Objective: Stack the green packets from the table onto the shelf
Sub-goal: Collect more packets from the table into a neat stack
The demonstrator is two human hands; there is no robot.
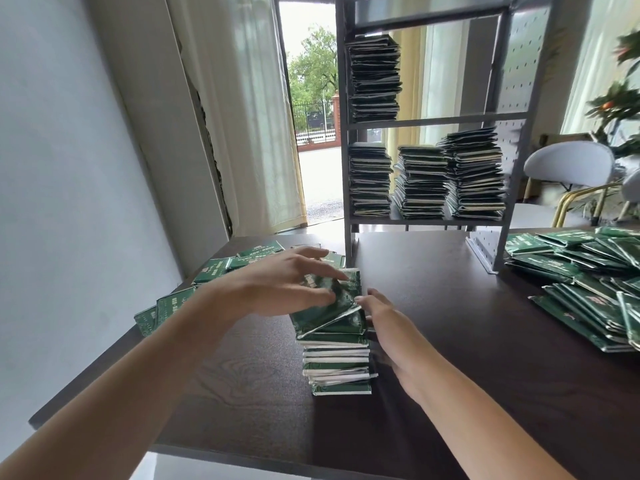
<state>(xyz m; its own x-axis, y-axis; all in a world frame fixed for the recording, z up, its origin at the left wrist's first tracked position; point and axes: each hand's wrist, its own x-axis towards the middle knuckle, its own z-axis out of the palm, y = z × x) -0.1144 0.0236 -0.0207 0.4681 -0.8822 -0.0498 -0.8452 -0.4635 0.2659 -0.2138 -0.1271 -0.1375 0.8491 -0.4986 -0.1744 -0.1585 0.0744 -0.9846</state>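
You get bright daylight from the open doorway (313,109) beyond your fingers. Edges bend with wide-angle distortion; the plant (620,98) blurs.

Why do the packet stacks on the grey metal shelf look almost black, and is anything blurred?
Head view: the bright open doorway backlights the grey metal shelf, so its stacks of green foil packets turn dark; the potted plant at the right edge smears; the wide lens bends the shelf posts; the right hand is slightly soft.
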